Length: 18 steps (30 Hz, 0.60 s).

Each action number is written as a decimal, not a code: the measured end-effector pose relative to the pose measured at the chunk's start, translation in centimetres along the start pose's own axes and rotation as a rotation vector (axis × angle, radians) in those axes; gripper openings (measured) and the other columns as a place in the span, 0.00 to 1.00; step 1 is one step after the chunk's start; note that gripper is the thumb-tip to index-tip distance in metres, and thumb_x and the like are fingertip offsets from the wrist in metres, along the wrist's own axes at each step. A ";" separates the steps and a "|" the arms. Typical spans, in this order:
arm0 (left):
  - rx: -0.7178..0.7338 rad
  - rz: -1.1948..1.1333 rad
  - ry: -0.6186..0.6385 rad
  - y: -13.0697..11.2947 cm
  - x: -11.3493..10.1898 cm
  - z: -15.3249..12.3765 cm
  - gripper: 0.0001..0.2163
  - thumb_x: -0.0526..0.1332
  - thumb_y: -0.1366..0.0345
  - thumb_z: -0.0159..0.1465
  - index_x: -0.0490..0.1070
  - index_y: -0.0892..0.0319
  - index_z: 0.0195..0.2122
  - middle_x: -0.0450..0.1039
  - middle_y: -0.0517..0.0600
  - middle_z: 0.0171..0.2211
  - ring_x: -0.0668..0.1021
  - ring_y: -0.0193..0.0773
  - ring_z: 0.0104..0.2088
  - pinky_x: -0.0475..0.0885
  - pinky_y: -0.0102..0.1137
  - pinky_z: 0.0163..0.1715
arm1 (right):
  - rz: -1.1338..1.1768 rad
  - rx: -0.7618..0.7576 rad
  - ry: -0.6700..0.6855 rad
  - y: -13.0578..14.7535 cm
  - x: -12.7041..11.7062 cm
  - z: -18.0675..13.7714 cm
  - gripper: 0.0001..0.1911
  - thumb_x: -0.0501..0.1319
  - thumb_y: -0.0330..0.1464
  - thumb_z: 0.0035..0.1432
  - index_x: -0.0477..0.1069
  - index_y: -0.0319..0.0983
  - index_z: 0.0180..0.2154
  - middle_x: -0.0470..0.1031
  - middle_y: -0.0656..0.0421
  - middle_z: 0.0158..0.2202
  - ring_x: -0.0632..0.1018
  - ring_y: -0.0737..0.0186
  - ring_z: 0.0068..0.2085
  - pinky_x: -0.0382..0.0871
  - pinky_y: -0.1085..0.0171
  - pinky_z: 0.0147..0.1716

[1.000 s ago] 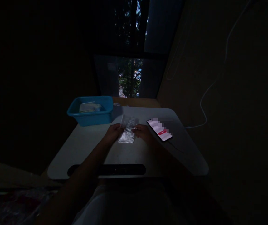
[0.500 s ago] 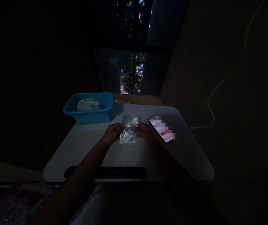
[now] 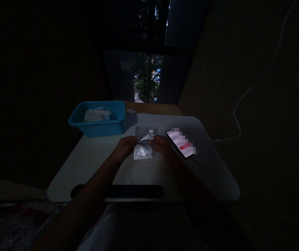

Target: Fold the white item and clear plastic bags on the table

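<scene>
A clear plastic bag (image 3: pixel 144 151) is held just above the white table (image 3: pixel 89 157), its surface creased and shiny. My left hand (image 3: pixel 125 145) pinches the bag's left edge between thumb and fingers. At the opposite edge my right hand (image 3: pixel 160 144) grips it the same way, its fingers partly in shadow. A crosswise fold or band runs through the bag between both hands. Dim light hides whether anything is inside it.
On the table's back left stands a blue basin (image 3: pixel 101 130) with pale packets (image 3: pixel 97 115) in it. Right of my hands lies a lit phone (image 3: pixel 179 142) with a cable. A dark slot (image 3: pixel 136 191) runs along the front edge. Beyond is a window (image 3: pixel 146 76).
Both hands keep their hold on the bag. The bag looks flatter and straighter across the middle now. The view has shifted slightly.
</scene>
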<state>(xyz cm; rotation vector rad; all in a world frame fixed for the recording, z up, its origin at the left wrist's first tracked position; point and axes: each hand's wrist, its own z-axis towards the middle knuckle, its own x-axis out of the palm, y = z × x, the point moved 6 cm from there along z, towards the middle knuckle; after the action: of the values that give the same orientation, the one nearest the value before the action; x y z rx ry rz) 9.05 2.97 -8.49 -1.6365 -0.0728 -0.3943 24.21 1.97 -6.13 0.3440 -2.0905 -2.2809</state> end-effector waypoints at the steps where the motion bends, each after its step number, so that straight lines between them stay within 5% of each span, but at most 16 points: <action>1: -0.001 -0.005 0.000 -0.1 0.0 0.0 0.11 0.66 0.63 0.41 0.67 0.63 0.22 0.67 0.43 0.17 0.67 0.27 0.17 0.59 0.24 0.20 | -0.008 -0.004 -0.005 0.0 0.0 0.0 0.13 0.58 0.40 0.41 0.59 0.38 0.20 0.58 0.67 0.15 0.60 0.74 0.18 0.52 0.71 0.18; 18: 0.008 -0.016 0.012 -0.1 0.1 -0.1 0.12 0.67 0.62 0.42 0.68 0.62 0.23 0.67 0.43 0.17 0.67 0.27 0.18 0.59 0.24 0.21 | 0.083 0.035 -0.002 -0.9 0.0 0.3 0.10 0.59 0.37 0.37 0.62 0.37 0.22 0.63 0.66 0.17 0.62 0.74 0.19 0.55 0.72 0.18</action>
<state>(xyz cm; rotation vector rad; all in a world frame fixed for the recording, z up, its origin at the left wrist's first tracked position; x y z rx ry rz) 9.14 2.86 -8.36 -1.6264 -0.0790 -0.4155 24.25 2.32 -6.98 0.2507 -2.1056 -2.2027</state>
